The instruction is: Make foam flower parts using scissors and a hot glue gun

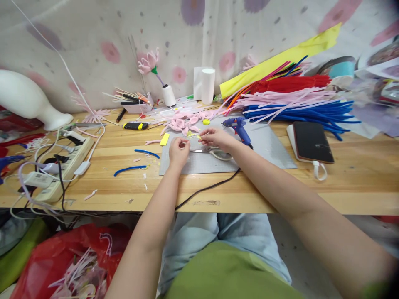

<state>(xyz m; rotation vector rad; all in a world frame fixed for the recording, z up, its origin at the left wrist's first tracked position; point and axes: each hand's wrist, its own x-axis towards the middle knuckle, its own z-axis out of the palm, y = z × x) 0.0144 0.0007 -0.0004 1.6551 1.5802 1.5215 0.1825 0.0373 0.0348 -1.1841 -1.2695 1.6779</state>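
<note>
My left hand point(179, 152) is closed in a pinch over the grey mat point(268, 155); what its fingertips hold is too small to make out. Opposite it, my right hand point(215, 139) also pinches, with its fingertips beside some thin pale-yellow strands point(193, 135). Whether these strands are held or lie on the mat I cannot tell. Below the right hand are scissors point(220, 154), partly covered by it. Just beyond both hands lie pink fuzzy petals point(181, 122) and a small yellow coil point(206, 121). A blue glue gun point(237, 128) rests right of them.
Bundles of blue point(299, 112), pink and red pipe cleaners fill the back right. A phone point(312, 142) lies at the right. Leftward are a utility knife point(135, 126), blue pipe-cleaner pieces point(130, 169) and a power strip point(67, 166). A pink flower point(149, 63) stands behind.
</note>
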